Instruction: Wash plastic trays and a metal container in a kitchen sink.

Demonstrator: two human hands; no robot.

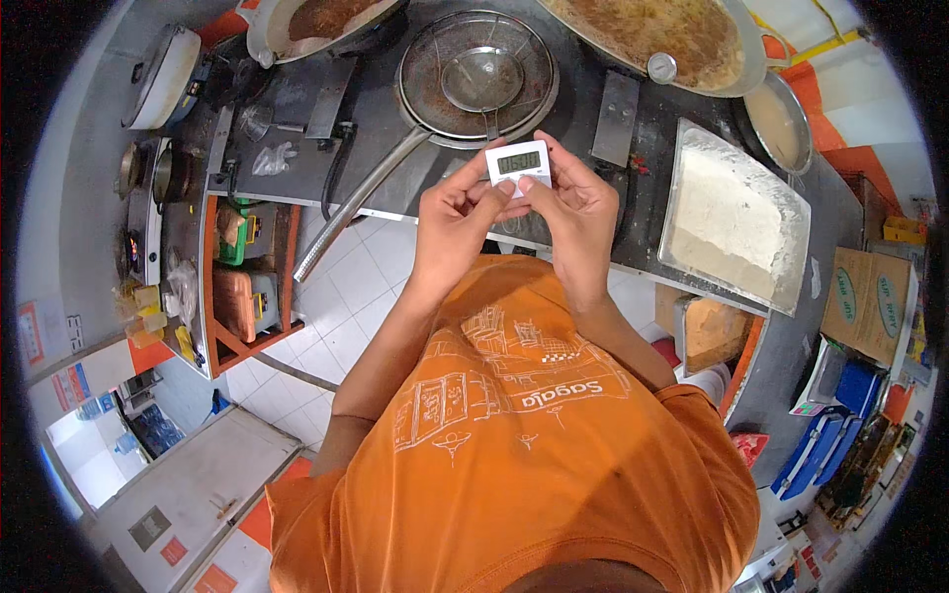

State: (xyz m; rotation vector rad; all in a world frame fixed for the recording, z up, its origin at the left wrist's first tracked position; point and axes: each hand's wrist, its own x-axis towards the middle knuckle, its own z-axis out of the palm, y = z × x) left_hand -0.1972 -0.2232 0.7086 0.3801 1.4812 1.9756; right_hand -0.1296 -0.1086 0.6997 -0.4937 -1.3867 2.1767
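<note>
Both of my hands hold a small white digital timer (519, 167) over the front edge of the counter. My left hand (460, 215) grips its left side, with the thumb at the buttons below the display. On the other side my right hand (577, 211) supports the timer, its thumb pressed near the right-hand buttons. Just beyond the timer lies a large round wire-mesh strainer (422, 85) with a smaller mesh strainer (483, 80) inside it. A long metal handle (356, 211) sticks out past the counter edge to the left.
A wide pan of bubbling oil (652, 37) with a dial thermometer (662, 68) stands at back right. Another large pan (267, 33) is at back left. To the right are a metal tray of white flour (730, 207) and a bowl of pale liquid (778, 122). A lit burner (133, 246) glows at far left.
</note>
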